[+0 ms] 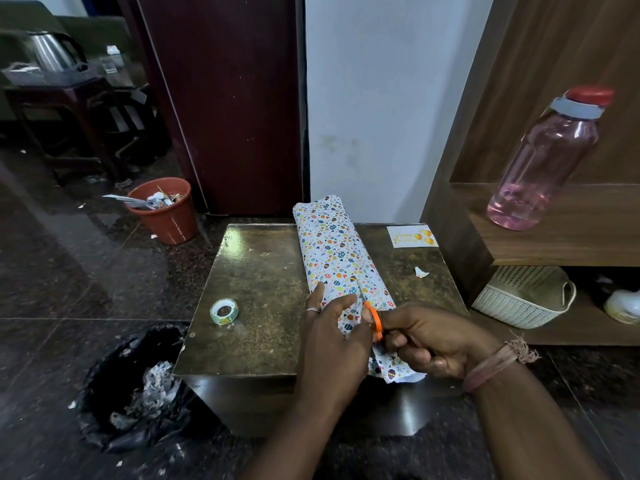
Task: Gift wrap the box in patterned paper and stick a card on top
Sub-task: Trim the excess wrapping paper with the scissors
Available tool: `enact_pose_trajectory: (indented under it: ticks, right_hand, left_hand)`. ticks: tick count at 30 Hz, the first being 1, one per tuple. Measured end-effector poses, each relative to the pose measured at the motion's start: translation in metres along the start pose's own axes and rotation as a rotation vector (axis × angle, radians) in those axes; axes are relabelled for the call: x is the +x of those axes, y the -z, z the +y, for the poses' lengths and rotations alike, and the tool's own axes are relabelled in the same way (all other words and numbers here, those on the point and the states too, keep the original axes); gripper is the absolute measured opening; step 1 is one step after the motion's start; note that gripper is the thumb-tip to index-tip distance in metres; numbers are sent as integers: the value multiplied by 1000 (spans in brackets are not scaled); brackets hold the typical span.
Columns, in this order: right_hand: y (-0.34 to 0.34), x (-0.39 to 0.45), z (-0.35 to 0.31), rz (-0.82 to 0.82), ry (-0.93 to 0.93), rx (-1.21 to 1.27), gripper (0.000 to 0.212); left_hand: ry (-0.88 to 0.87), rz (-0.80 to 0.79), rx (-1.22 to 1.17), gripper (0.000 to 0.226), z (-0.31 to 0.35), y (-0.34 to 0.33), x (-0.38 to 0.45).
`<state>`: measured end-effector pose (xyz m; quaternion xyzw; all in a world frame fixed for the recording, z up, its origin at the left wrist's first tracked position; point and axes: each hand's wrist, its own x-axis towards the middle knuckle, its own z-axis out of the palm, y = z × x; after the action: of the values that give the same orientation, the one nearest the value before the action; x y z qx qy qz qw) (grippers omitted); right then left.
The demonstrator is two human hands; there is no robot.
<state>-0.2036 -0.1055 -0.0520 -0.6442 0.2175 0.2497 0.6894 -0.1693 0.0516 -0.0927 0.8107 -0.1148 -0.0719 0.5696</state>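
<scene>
A long box wrapped in white patterned paper (337, 247) lies lengthwise on the small brown table (256, 271). My left hand (332, 327) pinches the loose paper at the box's near end. My right hand (429, 341) grips orange-handled scissors (374, 320), whose blades point into the paper near the seam. Excess paper (394, 370) hangs over the table's front edge under my right hand. A white greeting card (412, 236) with yellow print lies at the table's far right corner. A roll of clear tape (224, 311) sits on the table to the left.
A paper scrap (421, 272) lies right of the box. A black waste bag (138, 386) sits on the floor at front left, an orange bin (166, 209) farther back. On the right stand a wooden shelf (554, 244), a pink bottle (547, 161) and a white basket (523, 296).
</scene>
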Motion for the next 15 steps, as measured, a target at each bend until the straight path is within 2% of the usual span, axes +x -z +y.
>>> enact_pose_trajectory:
  ticks: [6, 11, 13, 15]
  right_hand:
    - [1, -2, 0, 1, -1, 5, 40]
    - [3, -2, 0, -44, -30, 1, 39]
    - [5, -1, 0, -57, -32, 1, 35]
    - [5, -1, -1, -68, -36, -7, 33]
  left_hand:
    - [-13, -26, -34, 32, -1, 1, 2]
    - [-63, 75, 33, 23, 0, 8, 18]
    - [-106, 127, 119, 26, -5, 9, 30]
    - [-129, 97, 169, 37, -10, 10, 38]
